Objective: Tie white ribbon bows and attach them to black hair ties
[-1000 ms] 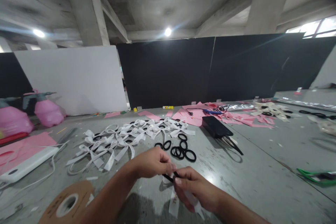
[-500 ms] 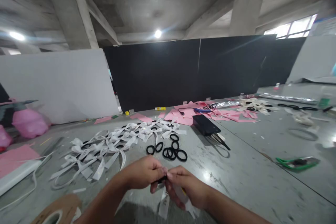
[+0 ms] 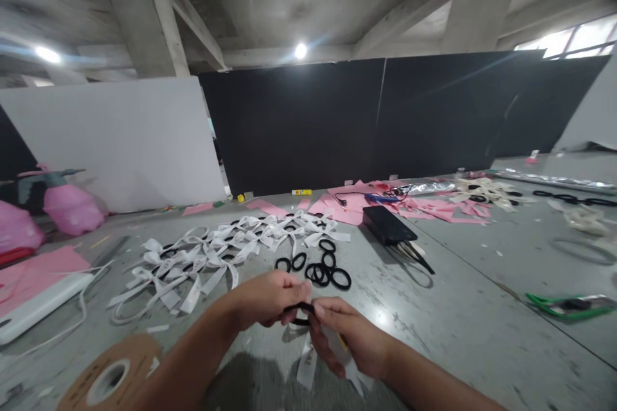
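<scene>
Between my two hands is a black hair tie (image 3: 303, 322), its loop hanging below the fingertips. My left hand (image 3: 272, 298) pinches it from the left. My right hand (image 3: 354, 334) grips its right side, and a printed white ribbon (image 3: 307, 363) hangs down beneath these fingers. Something yellow shows in the right palm, mostly hidden by the fingers. Just beyond my hands lie several loose black hair ties (image 3: 340, 279). A pile of black hair ties with white ribbon bows (image 3: 193, 270) spreads to the left.
A cardboard ribbon spool (image 3: 139, 350) stands near my left forearm. A black power bank (image 3: 389, 226) with a cable lies ahead on the right. Pink sheets (image 3: 347, 205) lie along the dark partition (image 3: 299, 128). A green-edged item (image 3: 569, 305) lies far right.
The black hair tie has turned so its loop now shows between my hands. My left hand has shifted slightly up and right. The whole view has swung a little left.
</scene>
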Tool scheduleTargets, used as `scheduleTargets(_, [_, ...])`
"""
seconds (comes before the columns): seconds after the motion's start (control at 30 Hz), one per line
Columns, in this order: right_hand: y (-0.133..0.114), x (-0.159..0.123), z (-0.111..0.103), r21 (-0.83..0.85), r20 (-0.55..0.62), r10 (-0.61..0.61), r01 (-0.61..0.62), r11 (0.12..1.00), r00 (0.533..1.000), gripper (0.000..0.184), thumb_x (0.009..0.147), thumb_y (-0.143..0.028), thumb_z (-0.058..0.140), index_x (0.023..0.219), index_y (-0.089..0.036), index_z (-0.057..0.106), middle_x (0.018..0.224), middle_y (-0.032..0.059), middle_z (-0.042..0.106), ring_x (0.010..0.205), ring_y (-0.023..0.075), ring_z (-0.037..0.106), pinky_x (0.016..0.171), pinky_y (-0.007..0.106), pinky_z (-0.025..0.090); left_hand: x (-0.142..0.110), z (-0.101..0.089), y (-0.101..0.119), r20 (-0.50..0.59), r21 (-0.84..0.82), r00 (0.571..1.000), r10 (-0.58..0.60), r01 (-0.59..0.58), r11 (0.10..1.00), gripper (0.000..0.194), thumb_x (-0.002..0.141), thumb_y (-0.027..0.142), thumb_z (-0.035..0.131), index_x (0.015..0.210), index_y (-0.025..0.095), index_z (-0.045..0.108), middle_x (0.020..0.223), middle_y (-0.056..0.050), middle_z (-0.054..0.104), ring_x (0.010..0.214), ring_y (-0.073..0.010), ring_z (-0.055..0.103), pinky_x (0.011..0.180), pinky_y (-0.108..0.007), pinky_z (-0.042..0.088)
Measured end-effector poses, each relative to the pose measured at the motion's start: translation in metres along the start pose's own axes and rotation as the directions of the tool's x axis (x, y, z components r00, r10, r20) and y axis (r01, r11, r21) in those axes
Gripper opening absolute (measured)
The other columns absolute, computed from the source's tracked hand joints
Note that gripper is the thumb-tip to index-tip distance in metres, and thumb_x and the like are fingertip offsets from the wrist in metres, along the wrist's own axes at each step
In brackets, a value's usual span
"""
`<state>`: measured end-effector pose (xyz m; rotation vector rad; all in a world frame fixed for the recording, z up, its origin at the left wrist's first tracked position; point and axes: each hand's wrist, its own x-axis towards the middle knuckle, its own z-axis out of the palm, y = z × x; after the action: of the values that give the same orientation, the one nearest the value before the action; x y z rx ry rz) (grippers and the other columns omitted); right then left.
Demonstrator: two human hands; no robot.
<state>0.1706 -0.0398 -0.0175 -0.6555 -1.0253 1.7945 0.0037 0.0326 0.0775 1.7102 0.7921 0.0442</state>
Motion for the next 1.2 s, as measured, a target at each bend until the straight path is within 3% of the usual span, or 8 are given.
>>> scheduleTargets(0.13, [-0.001, 0.0, 0.003, -0.029, -0.063, 0.006, -0.008, 1.0, 0.998, 0.046, 0.079, -0.057, 0.069, 0.069, -0.015, 0.054, 0.048, -0.0047, 0.049, 0.033, 0.0075, 0.042, 0.028, 0.017, 0.031, -0.001, -0.009, 0.0, 0.037, 0.212, 0.998, 0.054, -0.061, 0.975, 0.055, 0.075, 0.069, 0.061, 0.068, 0.014, 0.061, 0.05, 0.002, 0.052, 0.042, -0.0064, 0.034, 0.041, -0.022, 0.021])
scheduleTargets(0.37, [-0.012, 0.0, 0.003, -0.021, -0.089, 0.006, -0.008, 1.0, 0.996, 0.045, 0.079, -0.058, 0.068, 0.07, -0.017, 0.053, 0.052, -0.0048, 0.05, 0.035, 0.0069, 0.042, 0.028, 0.017, 0.031, -0.007, -0.048, -0.013, -0.27, -0.272, 0.962, 0.044, -0.12, 0.955, 0.06, 0.058, 0.071, 0.072, 0.067, 0.02, 0.043, 0.048, 0.01, 0.039, 0.036, -0.0028, 0.02, 0.035, -0.019, 0.013])
scheduleTargets(0.43, [-0.011, 0.001, 0.002, -0.037, -0.104, 0.005, -0.009, 0.999, 0.995, 0.045, 0.08, -0.058, 0.068, 0.069, -0.017, 0.052, 0.052, -0.0047, 0.05, 0.034, 0.0068, 0.042, 0.028, 0.017, 0.031, -0.005, -0.047, -0.014, -0.226, -0.236, 0.974, 0.024, -0.078, 0.969, 0.058, 0.061, 0.07, 0.071, 0.067, 0.019, 0.044, 0.049, 0.009, 0.041, 0.036, -0.003, 0.022, 0.034, -0.018, 0.015])
scheduleTargets(0.63, [-0.002, -0.001, 0.004, -0.055, -0.084, 0.017, -0.022, 0.998, 0.996, 0.049, 0.08, -0.059, 0.067, 0.064, -0.015, 0.054, 0.047, -0.0041, 0.049, 0.032, 0.0076, 0.044, 0.027, 0.018, 0.033, 0.011, -0.009, -0.013, 0.106, 0.253, 0.994, -0.042, 0.014, 0.967, 0.063, 0.081, 0.076, 0.046, 0.069, 0.016, 0.059, 0.046, 0.002, 0.05, 0.033, -0.0074, 0.034, 0.033, -0.021, 0.024])
scheduleTargets(0.73, [-0.004, -0.003, 0.007, -0.066, -0.093, -0.004, -0.002, 0.998, 0.996, 0.051, 0.081, -0.061, 0.066, 0.064, -0.014, 0.055, 0.045, -0.0044, 0.049, 0.03, 0.0076, 0.043, 0.027, 0.018, 0.032, 0.013, -0.004, -0.015, 0.177, 0.155, 0.984, 0.012, -0.041, 0.987, 0.064, 0.081, 0.077, 0.046, 0.081, 0.015, 0.063, 0.05, 0.003, 0.054, 0.033, -0.0063, 0.03, 0.032, -0.021, 0.021])
scheduleTargets(0.9, [-0.007, -0.001, 0.006, -0.097, -0.171, -0.038, 0.022, 0.995, 0.985, 0.05, 0.08, -0.062, 0.065, 0.067, -0.015, 0.055, 0.047, -0.0053, 0.05, 0.029, 0.0073, 0.044, 0.027, 0.018, 0.032, 0.01, -0.012, -0.013, 0.035, 0.14, 0.995, 0.093, -0.097, 0.985, 0.059, 0.077, 0.074, 0.057, 0.082, 0.015, 0.062, 0.058, 0.003, 0.057, 0.038, -0.005, 0.033, 0.036, -0.02, 0.023])
scheduleTargets(1.0, [-0.005, 0.0, 0.004, -0.092, -0.19, -0.032, 0.015, 0.996, 0.981, 0.05, 0.079, -0.063, 0.066, 0.072, -0.015, 0.057, 0.047, -0.0059, 0.051, 0.028, 0.0069, 0.043, 0.026, 0.017, 0.031, 0.01, -0.013, -0.011, 0.053, 0.158, 0.995, 0.079, -0.086, 0.984, 0.057, 0.073, 0.07, 0.063, 0.077, 0.014, 0.062, 0.057, 0.003, 0.056, 0.04, -0.0052, 0.036, 0.037, -0.02, 0.025])
scheduleTargets(1.2, [-0.005, -0.004, 0.006, 0.056, -0.067, 0.071, -0.068, 0.996, 0.995, 0.049, 0.079, -0.065, 0.064, 0.087, -0.018, 0.056, 0.046, -0.0073, 0.052, 0.026, 0.0078, 0.041, 0.026, 0.018, 0.035, 0.013, -0.007, -0.017, 0.052, -0.287, 0.979, 0.198, -0.175, 0.942, 0.054, 0.071, 0.066, 0.07, 0.077, 0.015, 0.054, 0.069, 0.002, 0.061, 0.035, -0.002, 0.036, 0.034, -0.02, 0.026])
